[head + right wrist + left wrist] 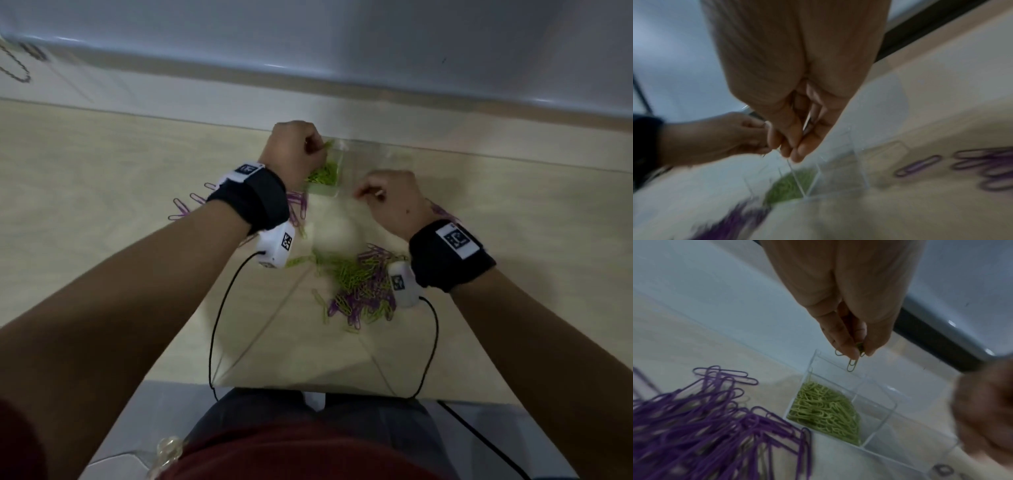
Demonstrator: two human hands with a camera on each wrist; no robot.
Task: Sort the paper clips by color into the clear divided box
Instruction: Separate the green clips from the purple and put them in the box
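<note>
The clear divided box [329, 194] stands at the far middle of the table. Its left compartment holds a heap of green paper clips [824, 412]; the neighbouring compartment [877, 404] looks bare. My left hand [857, 353] hovers above the green compartment and pinches a few green clips [852, 365] that dangle from its fingertips. My right hand [793, 154] is over the box's right part with its fingertips pressed together. A thin sliver between them looks like a clip, but blur hides its colour. A mixed pile of green and purple clips [359, 284] lies nearer to me.
Sorted-out purple clips [705, 426] lie on the table left of the box, and more purple clips [982, 165] to its right. Black cables [219, 308] run from both wrist cameras to the table's near edge. A grey wall ledge [342, 78] runs behind the table.
</note>
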